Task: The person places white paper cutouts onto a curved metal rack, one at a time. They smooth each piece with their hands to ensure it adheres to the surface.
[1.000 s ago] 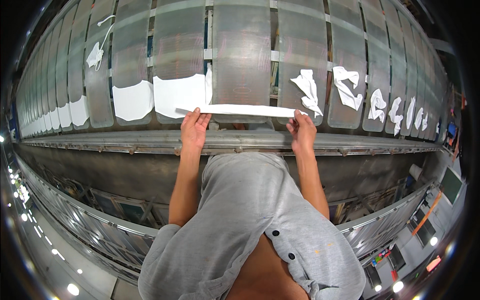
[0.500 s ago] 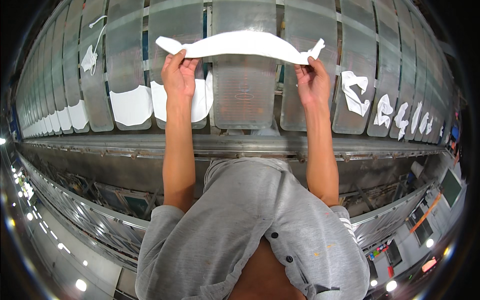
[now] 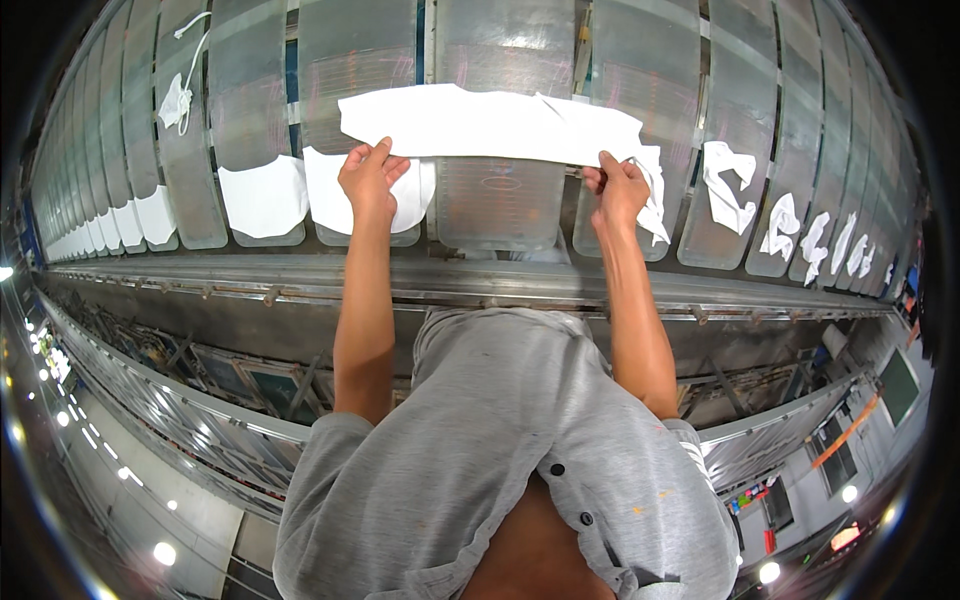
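- The white cloth (image 3: 490, 120) stretches across the middle board (image 3: 500, 205), and its ends poke out over the boards next door.
- The left hand (image 3: 372, 182) pinches its near edge toward one end, thumb and fingers together. The right hand (image 3: 618, 190) pinches the same edge toward the other end.
- The cloth could end up crooked, I think, if one hand pulls harder than the other.
- It might get a wrinkle, too. A little fold shows near the far edge, and it could stay there if the cloth is pressed down like that.
- The right end could snag on the crumpled cloth (image 3: 653, 200) beside the right hand (I can't tell if they touch).
- The left end could rub the flat cloth (image 3: 328, 195) on the next board and push it out of place, if the left hand sinks too low.
- Half a second ago the white cloth was a thin, bendy strip with twisty ends. Now it is wider and straighter.
- Both hands have come back closer to the person's tummy.
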`<state>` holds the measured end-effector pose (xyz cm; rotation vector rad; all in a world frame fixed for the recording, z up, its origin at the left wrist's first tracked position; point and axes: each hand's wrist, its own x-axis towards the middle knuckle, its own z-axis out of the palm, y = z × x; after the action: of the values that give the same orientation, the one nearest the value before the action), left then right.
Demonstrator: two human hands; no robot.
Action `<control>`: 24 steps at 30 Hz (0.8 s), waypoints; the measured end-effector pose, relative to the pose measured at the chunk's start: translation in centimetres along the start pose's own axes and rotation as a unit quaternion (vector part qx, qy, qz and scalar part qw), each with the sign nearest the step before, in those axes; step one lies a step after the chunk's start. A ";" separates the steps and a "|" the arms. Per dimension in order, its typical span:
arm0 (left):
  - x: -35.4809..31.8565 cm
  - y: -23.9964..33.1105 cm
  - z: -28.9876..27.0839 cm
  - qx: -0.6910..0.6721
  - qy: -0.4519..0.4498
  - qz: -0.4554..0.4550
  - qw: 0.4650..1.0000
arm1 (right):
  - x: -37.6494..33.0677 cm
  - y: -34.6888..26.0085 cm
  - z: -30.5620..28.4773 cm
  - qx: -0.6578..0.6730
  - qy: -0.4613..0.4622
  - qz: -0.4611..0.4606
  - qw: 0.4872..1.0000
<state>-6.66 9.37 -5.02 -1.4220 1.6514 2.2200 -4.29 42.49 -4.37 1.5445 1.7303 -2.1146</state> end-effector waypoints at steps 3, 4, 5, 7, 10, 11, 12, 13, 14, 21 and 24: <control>-1.2 -0.4 -0.1 0.030 0.028 0.013 0.999 | -1.0 0.0 -0.6 -0.042 0.017 -0.020 0.999; -1.6 -0.5 -0.4 0.042 0.029 0.013 0.999 | -1.4 0.0 -0.8 -0.050 0.020 -0.025 0.998; -1.9 -0.8 -0.7 0.053 0.030 0.013 0.998 | -1.7 0.2 -1.2 -0.061 0.023 -0.026 0.998; -2.4 -1.8 -1.7 0.066 0.033 0.022 0.997 | -2.2 0.8 -1.8 -0.083 0.029 -0.028 0.996; -3.1 -3.0 -3.1 0.074 0.026 0.028 0.997 | -2.3 2.7 -3.0 -0.060 0.029 -0.060 0.996; -3.4 -3.3 -3.4 0.076 0.030 0.024 0.996 | -2.5 2.8 -3.3 -0.061 0.026 -0.040 0.997; -3.7 -3.6 -3.7 0.077 0.034 0.021 0.996 | -2.8 2.9 -3.7 -0.063 0.024 -0.019 0.998; -4.0 -3.7 -3.8 0.079 0.037 0.019 0.996 | -3.1 2.8 -3.8 -0.065 0.021 0.002 0.998; -4.4 -3.9 -3.9 0.073 0.039 0.017 0.996 | -3.4 2.8 -3.9 -0.057 0.019 0.009 0.998; -5.4 -4.3 -4.2 0.060 0.045 0.032 0.997 | -4.1 4.3 -5.0 -0.003 -0.006 0.032 0.999; -5.3 -4.4 -4.6 0.064 0.042 0.040 0.996 | -4.8 4.1 -4.8 -0.007 0.017 0.032 0.999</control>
<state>1.55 10.21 -4.85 -1.4611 1.8729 2.0760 3.66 41.86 -3.76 1.6175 1.6789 -2.0542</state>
